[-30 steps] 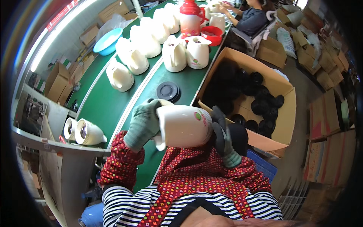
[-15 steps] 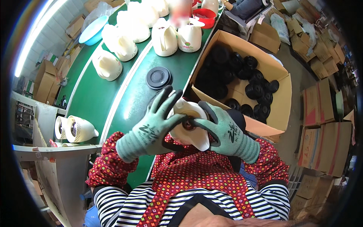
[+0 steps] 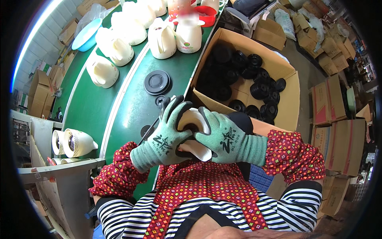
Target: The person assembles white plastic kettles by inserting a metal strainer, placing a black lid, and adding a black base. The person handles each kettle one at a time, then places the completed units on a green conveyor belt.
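Note:
Both hands wear green gloves with black fingertips and are wrapped around a cream plastic jug (image 3: 199, 149) in front of my chest. On its left side is my left hand (image 3: 169, 137), on its right my right hand (image 3: 223, 137). Both thumbs reach in over the jug's round opening, and its inside looks dark. My gloves hide much of its wall. Just beyond my left hand lie a wide black disc-shaped part (image 3: 156, 82) and a small black ring (image 3: 160, 100). Another small dark disc (image 3: 147, 130) shows partly beside that hand's wrist.
Several cream jugs (image 3: 162, 42) stand on the green bench (image 3: 131, 95), with a red basin (image 3: 207, 16) and a blue basin (image 3: 86, 35). Two jugs (image 3: 79, 142) lie at left. A carton (image 3: 292, 99) of black round parts sits at right. Cardboard boxes (image 3: 338, 143) stand farther right.
My view has shifted slightly. My right hand has turned and come closer over the jug's opening, thumbs nearer each other. The small black ring and dark disc by my left hand now show.

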Demonstrator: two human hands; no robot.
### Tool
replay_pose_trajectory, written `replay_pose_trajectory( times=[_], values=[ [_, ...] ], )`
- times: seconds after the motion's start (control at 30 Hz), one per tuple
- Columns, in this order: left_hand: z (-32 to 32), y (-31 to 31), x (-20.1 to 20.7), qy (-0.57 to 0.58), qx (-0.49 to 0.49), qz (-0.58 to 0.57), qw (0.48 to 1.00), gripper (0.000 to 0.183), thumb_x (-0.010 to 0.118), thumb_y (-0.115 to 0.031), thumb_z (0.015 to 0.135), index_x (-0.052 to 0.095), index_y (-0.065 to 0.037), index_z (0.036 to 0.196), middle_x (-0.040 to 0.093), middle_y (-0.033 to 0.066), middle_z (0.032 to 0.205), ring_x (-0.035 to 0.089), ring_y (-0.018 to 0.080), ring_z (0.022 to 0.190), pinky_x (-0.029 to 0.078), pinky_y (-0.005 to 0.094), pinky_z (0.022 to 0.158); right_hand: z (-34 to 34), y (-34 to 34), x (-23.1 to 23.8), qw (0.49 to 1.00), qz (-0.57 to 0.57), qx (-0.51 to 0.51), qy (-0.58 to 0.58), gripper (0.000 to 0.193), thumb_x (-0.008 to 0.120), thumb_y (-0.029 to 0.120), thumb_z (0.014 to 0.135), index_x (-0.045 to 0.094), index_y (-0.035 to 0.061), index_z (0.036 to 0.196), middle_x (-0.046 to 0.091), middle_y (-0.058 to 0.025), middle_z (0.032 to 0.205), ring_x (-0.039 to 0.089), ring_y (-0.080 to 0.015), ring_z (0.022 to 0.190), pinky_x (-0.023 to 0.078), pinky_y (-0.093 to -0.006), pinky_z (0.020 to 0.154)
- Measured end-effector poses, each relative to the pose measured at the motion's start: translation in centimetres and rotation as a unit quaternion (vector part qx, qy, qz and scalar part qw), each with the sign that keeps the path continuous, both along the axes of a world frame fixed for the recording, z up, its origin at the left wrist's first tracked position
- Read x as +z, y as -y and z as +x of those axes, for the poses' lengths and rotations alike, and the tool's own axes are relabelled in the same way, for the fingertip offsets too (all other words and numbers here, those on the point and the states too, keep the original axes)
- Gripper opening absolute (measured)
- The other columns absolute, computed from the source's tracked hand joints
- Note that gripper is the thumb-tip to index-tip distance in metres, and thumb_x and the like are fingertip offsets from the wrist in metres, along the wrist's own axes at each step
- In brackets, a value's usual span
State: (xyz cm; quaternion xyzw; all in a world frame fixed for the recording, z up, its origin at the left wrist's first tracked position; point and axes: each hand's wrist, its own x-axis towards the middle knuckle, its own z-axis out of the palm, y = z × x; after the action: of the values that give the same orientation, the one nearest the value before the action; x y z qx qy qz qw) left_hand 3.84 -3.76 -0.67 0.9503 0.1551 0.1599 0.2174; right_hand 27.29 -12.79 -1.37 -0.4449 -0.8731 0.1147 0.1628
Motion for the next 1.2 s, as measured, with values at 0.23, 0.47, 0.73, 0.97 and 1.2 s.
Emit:
replay_pose_trajectory(
  times=[0.23,0.47,0.73,0.97,1.2],
  values=[
    [-1.2,-1.1,-1.3,0.179,0.099,-0.008,0.979,0.101,0.102,-0.045,0.049,0.057,-0.007,0.131,0.048,0.0238,0.135,0.047,0.0479,0.128,0.040,0.0616,0.108,1.9,-1.3,-2.9,0.931,-0.017,-0.087,-0.354,0.104,0.090,0.019,0.068,0.041,0.0107,0.160,0.031,-0.0250,0.164,0.040,-0.0452,0.148,0.036,-0.0517,0.123],
    [-0.5,5.5,-4.2,0.296,0.203,0.008,0.933,0.128,0.104,-0.046,0.051,0.042,0.000,0.153,0.043,0.0239,0.142,0.047,0.0461,0.133,0.039,0.0620,0.111,0.6,1.7,-11.8,0.768,-0.168,-0.315,-0.532,0.046,0.052,0.042,0.112,0.064,0.0032,0.133,0.073,-0.0089,0.117,0.070,-0.0191,0.104,0.060,-0.0371,0.092],
    [-12.0,2.5,-13.7,-0.186,0.417,-0.040,0.889,0.121,0.092,-0.034,0.075,0.017,-0.011,0.168,0.035,0.0315,0.157,0.044,0.0507,0.141,0.043,0.0520,0.116,7.1,-1.1,-5.3,0.906,0.065,-0.351,-0.227,0.024,0.083,0.023,0.088,0.076,0.0014,0.097,0.066,-0.0112,0.090,0.068,-0.0255,0.081,0.054,-0.0375,0.071],
    [-16.7,-1.2,-18.9,-0.227,0.348,-0.188,0.890,0.103,0.080,-0.010,0.083,0.022,-0.014,0.168,0.069,0.0226,0.129,0.070,0.0380,0.116,0.056,0.0454,0.098,-1.1,-0.1,-6.2,0.955,0.033,-0.283,0.083,0.049,0.069,0.047,0.094,0.062,0.0070,0.122,0.059,-0.0166,0.107,0.060,-0.0324,0.099,0.050,-0.0470,0.081],
    [-9.5,-2.7,-9.2,0.081,0.374,-0.498,0.778,0.054,0.073,0.000,0.091,0.063,-0.001,0.144,0.070,-0.0003,0.095,0.060,0.0061,0.082,0.050,0.0232,0.071,3.9,-1.7,-0.8,0.971,-0.093,-0.087,-0.204,0.027,0.070,0.019,0.089,0.071,0.0012,0.110,0.072,-0.0168,0.106,0.070,-0.0362,0.096,0.056,-0.0444,0.085]
  ],
)
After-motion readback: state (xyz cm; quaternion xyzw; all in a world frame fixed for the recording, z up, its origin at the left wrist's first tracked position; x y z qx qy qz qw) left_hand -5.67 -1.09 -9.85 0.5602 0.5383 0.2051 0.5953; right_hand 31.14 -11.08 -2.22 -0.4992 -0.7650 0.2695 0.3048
